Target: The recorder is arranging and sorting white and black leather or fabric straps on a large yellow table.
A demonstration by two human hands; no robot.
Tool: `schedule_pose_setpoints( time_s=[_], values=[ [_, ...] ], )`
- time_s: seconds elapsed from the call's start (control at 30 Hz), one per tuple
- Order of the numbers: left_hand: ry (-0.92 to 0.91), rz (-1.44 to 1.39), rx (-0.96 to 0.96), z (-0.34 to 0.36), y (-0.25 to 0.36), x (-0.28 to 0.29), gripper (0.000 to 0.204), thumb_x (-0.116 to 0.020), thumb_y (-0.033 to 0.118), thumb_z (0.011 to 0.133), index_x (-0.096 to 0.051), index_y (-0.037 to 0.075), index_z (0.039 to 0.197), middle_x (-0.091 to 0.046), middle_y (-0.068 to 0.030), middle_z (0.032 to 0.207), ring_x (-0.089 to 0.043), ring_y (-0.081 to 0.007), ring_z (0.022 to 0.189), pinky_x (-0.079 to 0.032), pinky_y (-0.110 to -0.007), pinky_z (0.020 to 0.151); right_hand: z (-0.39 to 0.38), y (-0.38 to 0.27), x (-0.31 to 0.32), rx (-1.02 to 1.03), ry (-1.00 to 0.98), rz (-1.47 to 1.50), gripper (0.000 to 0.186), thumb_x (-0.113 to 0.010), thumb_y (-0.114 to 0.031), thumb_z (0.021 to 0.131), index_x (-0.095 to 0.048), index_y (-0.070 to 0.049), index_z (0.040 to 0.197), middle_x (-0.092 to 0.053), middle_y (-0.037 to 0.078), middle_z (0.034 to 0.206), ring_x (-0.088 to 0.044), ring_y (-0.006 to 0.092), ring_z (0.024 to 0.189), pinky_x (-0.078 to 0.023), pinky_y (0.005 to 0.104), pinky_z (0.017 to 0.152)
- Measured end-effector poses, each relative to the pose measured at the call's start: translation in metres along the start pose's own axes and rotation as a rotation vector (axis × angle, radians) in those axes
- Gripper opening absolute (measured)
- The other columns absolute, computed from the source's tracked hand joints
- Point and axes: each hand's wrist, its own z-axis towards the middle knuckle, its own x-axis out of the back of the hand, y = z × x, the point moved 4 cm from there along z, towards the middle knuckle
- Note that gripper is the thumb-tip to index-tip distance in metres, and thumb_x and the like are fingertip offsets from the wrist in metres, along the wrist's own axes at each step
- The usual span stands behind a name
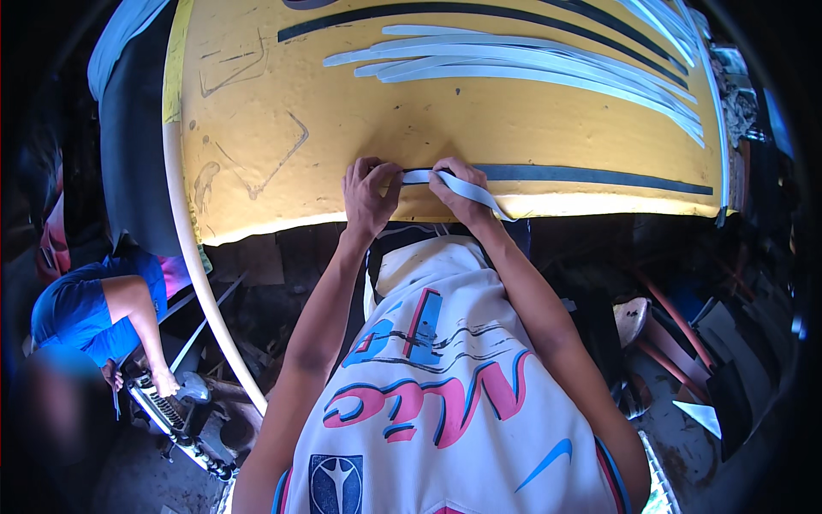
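Both my hands work at the near edge of a yellow-covered table. My left hand is closed in a pinch at the end of a white strip. The same strip passes under the fingers of my right hand, and its loose end curls down past the wrist toward the table edge. A short, flat length of it spans the gap between my hands. Beneath lies a dark grey strip, which runs right along the edge; my hands hide its left part.
Several white strips lie in a pile farther back, beside more dark strips. A pale pole runs down the table's left side. At lower left a person in blue bends over a metal machine.
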Motion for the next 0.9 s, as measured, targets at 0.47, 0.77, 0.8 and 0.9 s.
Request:
schedule_pose_setpoints(
  time_s=[0.47,0.77,0.8,0.9],
  values=[
    [-0.119,0.054,-0.056,-0.039,0.009,0.015,0.051,-0.06,-0.002,0.084,-0.059,0.006,0.133,-0.057,-0.014,0.136,-0.055,-0.0326,0.123,-0.042,-0.045,0.1,0.002,0.004,0.0,0.024,0.0,0.01,0.015,-0.074,-0.013,0.085,-0.065,-0.005,0.093,-0.07,0.015,0.083,-0.071,0.0333,0.076,-0.055,0.0389,0.068],
    [-0.436,0.253,-0.148,-0.049,0.045,-0.03,0.068,-0.05,0.022,0.1,-0.021,0.0,0.158,-0.017,-0.0186,0.167,-0.019,-0.0332,0.154,-0.017,-0.051,0.123,-0.001,0.002,0.002,0.035,0.006,0.028,0.013,-0.072,-0.013,0.085,-0.064,-0.006,0.093,-0.07,0.015,0.083,-0.07,0.0351,0.077,-0.057,0.0409,0.07],
    [-0.431,0.256,-0.146,-0.051,0.046,-0.032,0.068,-0.05,0.022,0.1,-0.021,0.0,0.158,-0.017,-0.0186,0.167,-0.019,-0.0332,0.154,-0.017,-0.051,0.123,-0.001,0.002,0.001,0.027,-0.002,0.029,0.014,-0.072,-0.013,0.085,-0.064,-0.005,0.093,-0.07,0.015,0.083,-0.07,0.0353,0.078,-0.056,0.041,0.07],
    [-0.436,0.24,-0.126,-0.059,0.051,-0.036,0.072,-0.051,0.023,0.099,-0.019,-0.005,0.157,-0.017,-0.0225,0.165,-0.017,-0.0355,0.154,-0.016,-0.052,0.123,0.0,0.001,0.002,0.025,-0.012,0.03,0.014,-0.073,-0.014,0.085,-0.064,-0.005,0.093,-0.07,0.016,0.083,-0.071,0.0352,0.077,-0.056,0.041,0.07]
  ],
)
